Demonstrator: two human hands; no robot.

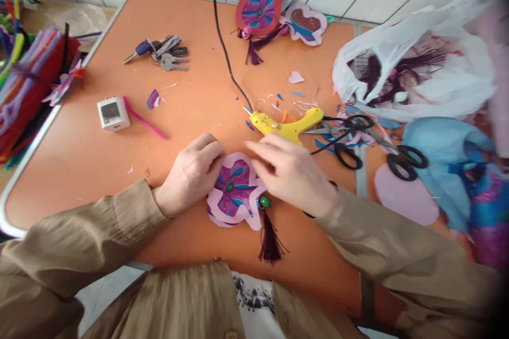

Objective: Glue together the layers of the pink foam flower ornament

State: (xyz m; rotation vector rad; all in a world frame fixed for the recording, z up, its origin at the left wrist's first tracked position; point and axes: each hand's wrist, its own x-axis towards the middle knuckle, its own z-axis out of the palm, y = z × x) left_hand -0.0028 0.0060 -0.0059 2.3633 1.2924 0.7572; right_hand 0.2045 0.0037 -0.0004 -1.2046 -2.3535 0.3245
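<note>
Orange table (191,95). Right hand (288,169): fingers part-extended over right edge of flower-shaped paper ornament (237,202); can't tell whether gripping. Left hand (194,172): fingers curled at its upper-left edge, hold hidden. Ornament near table's front. Yellow glue gun (274,125) just beyond right hand. Purple tassel (270,238), green bell (265,202) at ornament's right.

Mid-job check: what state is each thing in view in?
Flower ornament: facing up
Left hand: curled at the ornament's left edge
Right hand: over the ornament's right edge; contact unclear
Near tassel: strands splayed
Glue gun: lying on its side
Two scissors: lying down; opening unclear
Plastic bag: open
Keys: fanned out
White adapter: unplugged
Pipe cleaner: nearly straight
</note>
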